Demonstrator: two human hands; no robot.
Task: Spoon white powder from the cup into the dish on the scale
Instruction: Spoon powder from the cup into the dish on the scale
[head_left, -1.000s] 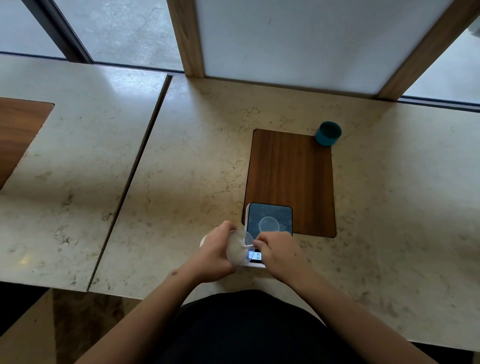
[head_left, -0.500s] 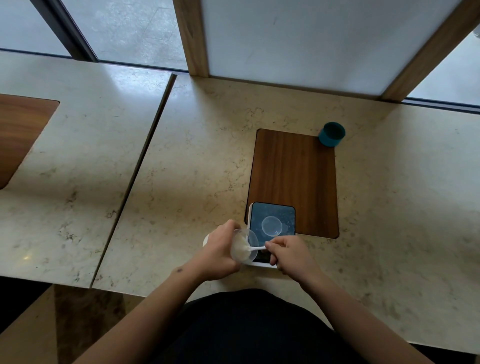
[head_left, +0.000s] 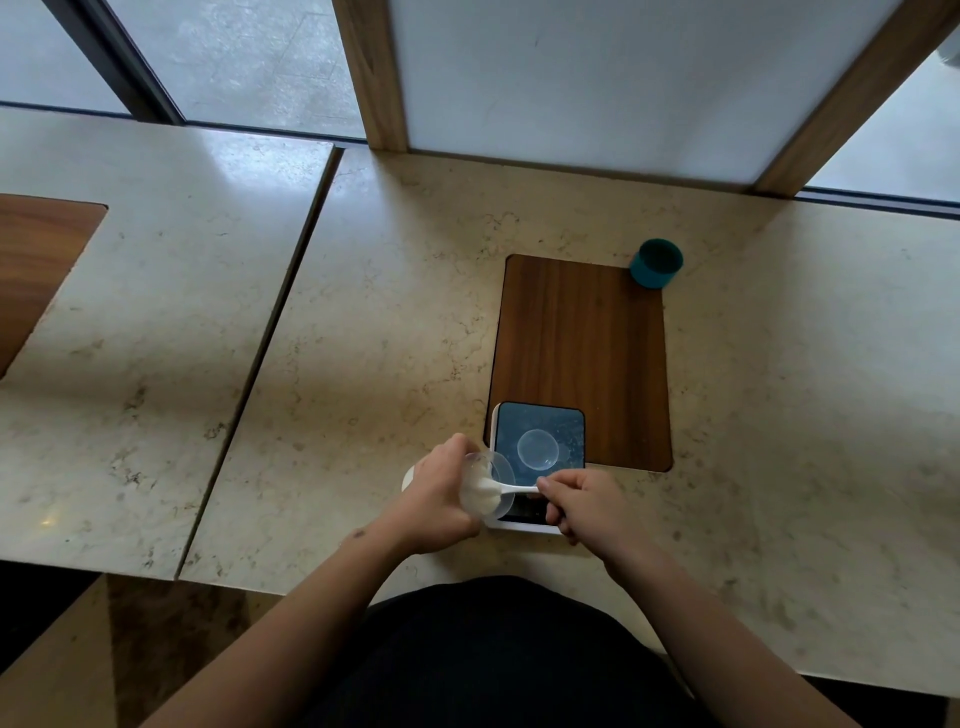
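Note:
My left hand (head_left: 441, 493) grips a clear plastic cup (head_left: 488, 488), tilted with its mouth toward the right, white powder lying inside it. My right hand (head_left: 587, 506) pinches the handle of a white spoon (head_left: 511, 488) whose bowl sits inside the cup in the powder. Just behind the hands a small scale (head_left: 540, 421) with a dark glass top rests partly on a wooden inlay. A small clear round dish (head_left: 538, 449) stands in the middle of the scale platform. My hands cover the scale's display.
A teal cup (head_left: 655, 263) stands at the far right corner of the wooden inlay (head_left: 582, 338) in the marble counter (head_left: 395, 338). A seam divides this counter from a second slab at left. Wooden window posts rise behind. The counter's front edge is close to my body.
My right hand has drawn back to the right, off the cup's mouth, so the spoon handle now shows. The cup has tilted further, its mouth facing right. The camera view shifted slightly.

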